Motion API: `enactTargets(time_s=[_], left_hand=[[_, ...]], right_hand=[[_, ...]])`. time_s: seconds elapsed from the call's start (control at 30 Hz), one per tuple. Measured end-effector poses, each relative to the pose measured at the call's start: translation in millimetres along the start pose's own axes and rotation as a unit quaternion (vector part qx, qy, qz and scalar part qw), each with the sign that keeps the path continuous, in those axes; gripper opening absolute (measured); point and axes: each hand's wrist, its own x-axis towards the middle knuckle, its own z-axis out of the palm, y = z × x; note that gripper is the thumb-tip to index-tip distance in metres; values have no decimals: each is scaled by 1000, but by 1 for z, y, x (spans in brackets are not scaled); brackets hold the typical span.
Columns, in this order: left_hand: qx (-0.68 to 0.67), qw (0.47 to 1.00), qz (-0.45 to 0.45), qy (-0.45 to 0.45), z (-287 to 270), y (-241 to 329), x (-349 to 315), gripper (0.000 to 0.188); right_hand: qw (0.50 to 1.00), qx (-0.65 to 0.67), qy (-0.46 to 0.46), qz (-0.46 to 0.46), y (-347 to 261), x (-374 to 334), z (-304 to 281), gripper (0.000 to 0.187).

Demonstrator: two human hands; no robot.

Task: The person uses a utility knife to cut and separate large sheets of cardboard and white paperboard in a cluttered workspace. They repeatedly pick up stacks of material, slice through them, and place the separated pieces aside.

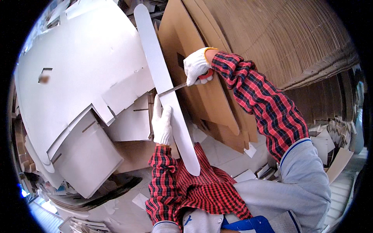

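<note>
A gloved left hand rests against the left edge of a long white strip, which slants from far to near between white sheets at left and brown boards at right. The gloved right hand is wrapped around a tape that spans the strip's middle; whether the left pinches the strip or merely steadies it, one cannot tell. Probably light and fairly stiff, though apt to crease, the strip is best held mid-length by its edges.
</note>
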Motion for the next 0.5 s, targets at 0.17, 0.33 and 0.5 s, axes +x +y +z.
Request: enactTargets(time_s=[0.17, 0.33, 0.5], left_hand=[[-60, 998, 19, 13, 2, -5, -1, 69], [128, 987, -31, 93, 21, 31, -9, 78], [458, 875, 141, 63, 57, 58, -11, 40]], right_hand=[[998, 26, 21, -46, 1, -2, 3, 33], [910, 301, 174, -226, 13, -15, 24, 35], [743, 431, 348, -375, 15, -27, 62, 31]])
